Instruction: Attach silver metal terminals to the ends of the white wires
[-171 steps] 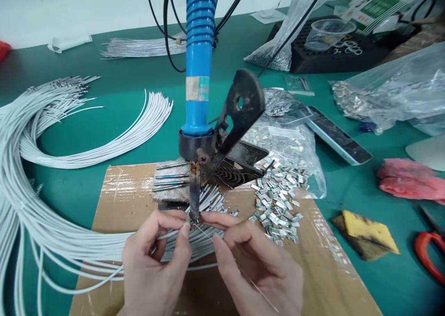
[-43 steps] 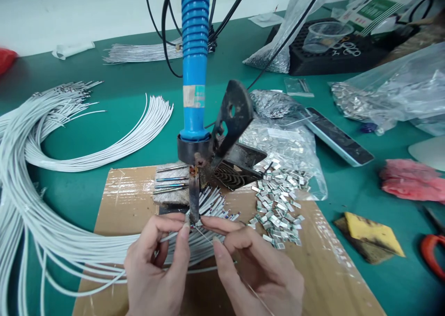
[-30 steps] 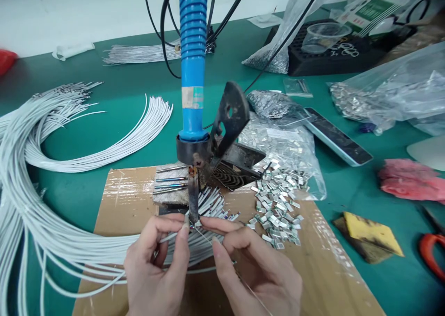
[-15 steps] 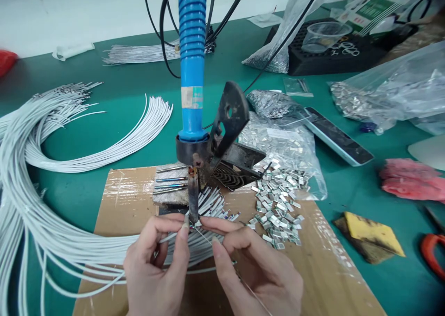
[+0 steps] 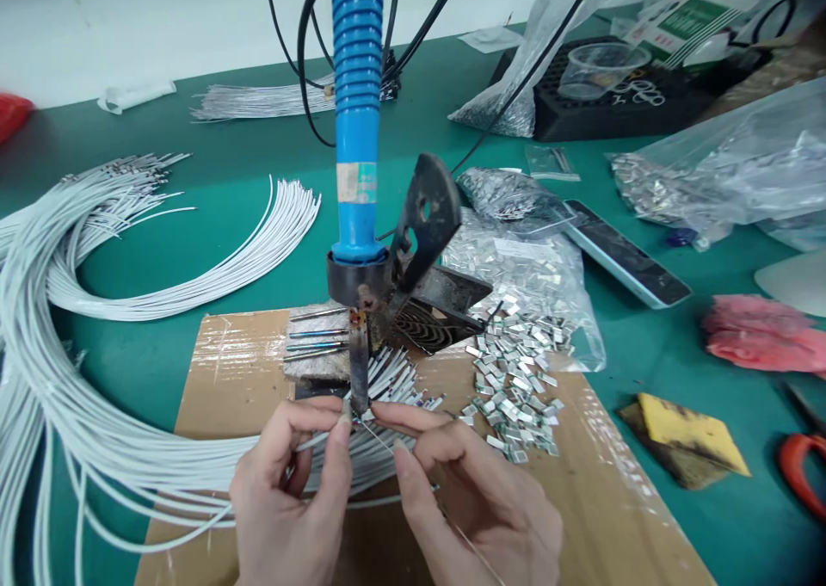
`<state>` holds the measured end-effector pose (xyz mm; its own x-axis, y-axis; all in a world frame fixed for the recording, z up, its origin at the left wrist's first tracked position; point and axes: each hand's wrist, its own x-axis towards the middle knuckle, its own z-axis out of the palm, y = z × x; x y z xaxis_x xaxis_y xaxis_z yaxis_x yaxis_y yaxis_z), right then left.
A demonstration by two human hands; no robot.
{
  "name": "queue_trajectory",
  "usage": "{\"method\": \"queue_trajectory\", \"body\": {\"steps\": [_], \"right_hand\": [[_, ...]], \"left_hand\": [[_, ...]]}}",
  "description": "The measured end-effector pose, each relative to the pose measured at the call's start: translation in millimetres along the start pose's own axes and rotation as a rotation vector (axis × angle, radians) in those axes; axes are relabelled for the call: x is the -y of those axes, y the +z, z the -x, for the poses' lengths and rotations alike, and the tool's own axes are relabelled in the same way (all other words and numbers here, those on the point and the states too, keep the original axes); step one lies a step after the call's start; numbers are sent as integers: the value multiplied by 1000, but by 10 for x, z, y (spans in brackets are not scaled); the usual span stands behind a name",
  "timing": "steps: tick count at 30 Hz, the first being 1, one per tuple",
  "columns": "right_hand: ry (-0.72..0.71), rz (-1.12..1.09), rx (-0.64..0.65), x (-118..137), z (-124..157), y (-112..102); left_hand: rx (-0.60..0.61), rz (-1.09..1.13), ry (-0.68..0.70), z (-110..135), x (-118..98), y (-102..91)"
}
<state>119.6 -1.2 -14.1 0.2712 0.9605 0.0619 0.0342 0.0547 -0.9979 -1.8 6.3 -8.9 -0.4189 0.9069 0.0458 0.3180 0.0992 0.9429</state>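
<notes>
A soldering iron with a blue ribbed handle (image 5: 357, 130) points straight down in front of me, held in a black metal stand (image 5: 426, 225). Just left of its tip, my left hand (image 5: 290, 491) is closed, thumb and forefinger pinching the end of a white cable. My right hand (image 5: 483, 491) is closed on a thin solder wire (image 5: 476, 553), which runs up toward the tip. Its forefinger reaches a tiny metal piece (image 5: 367, 415) under the tip, partly hidden. Behind the hands lie the ends of a white cable bundle (image 5: 219, 474).
Small metal connectors (image 5: 516, 397) are heaped on the cardboard (image 5: 600, 491), beside a plastic bag (image 5: 535, 259) of more. More white cables (image 5: 194, 298) curve across the green table. To the right are a phone (image 5: 629, 255), a yellow sponge (image 5: 693, 431) and orange-handled scissors (image 5: 800, 470).
Both hands, the cable and the solder wire hold almost the same positions. Only a very slight shift of the whole view shows.
</notes>
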Motion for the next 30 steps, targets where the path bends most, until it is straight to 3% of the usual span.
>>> {"method": "queue_trajectory", "body": {"steps": [30], "right_hand": [[37, -55, 33, -14, 3, -18]], "left_hand": [[6, 18, -35, -3, 11, 13]]}}
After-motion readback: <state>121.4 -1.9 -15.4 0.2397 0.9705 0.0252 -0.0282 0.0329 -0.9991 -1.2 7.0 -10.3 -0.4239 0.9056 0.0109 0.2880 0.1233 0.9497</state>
